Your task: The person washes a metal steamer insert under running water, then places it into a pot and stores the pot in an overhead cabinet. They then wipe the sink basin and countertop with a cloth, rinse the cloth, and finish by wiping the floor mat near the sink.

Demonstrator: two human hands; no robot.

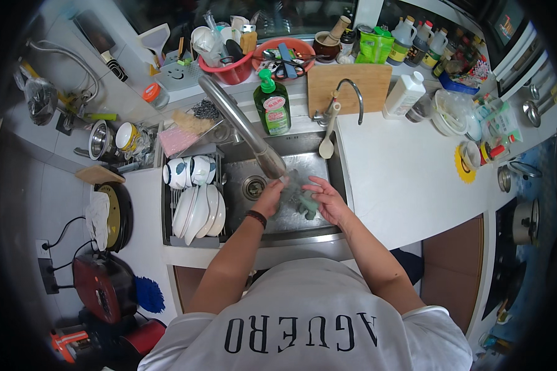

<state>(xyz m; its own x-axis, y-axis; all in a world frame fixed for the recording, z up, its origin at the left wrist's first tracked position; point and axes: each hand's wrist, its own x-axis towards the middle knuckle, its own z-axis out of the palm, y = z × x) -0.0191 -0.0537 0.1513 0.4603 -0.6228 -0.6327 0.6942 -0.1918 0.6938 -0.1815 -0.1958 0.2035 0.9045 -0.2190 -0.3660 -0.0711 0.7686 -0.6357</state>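
Note:
In the head view, my left hand (270, 198) is in the steel sink (241, 162), just under the mouth of the thick metal faucet (248, 127). Its fingers are half curled beside a wet grey-green cloth (309, 207); blur hides whether they grip it. My right hand (328, 202) is on the cloth's other side, fingers spread, with nothing clearly held. The cloth is crumpled and partly smeared by motion above the sink floor. Left of my hands is the round drain (254, 187).
White plates (198, 211) and patterned bowls (178, 173) fill a rack at the sink's left. A wooden spoon (327, 147) leans at the back right corner, near a thin curved tap (361, 104). Behind the sink stand a green soap pump bottle (272, 109) and a cutting board (373, 88).

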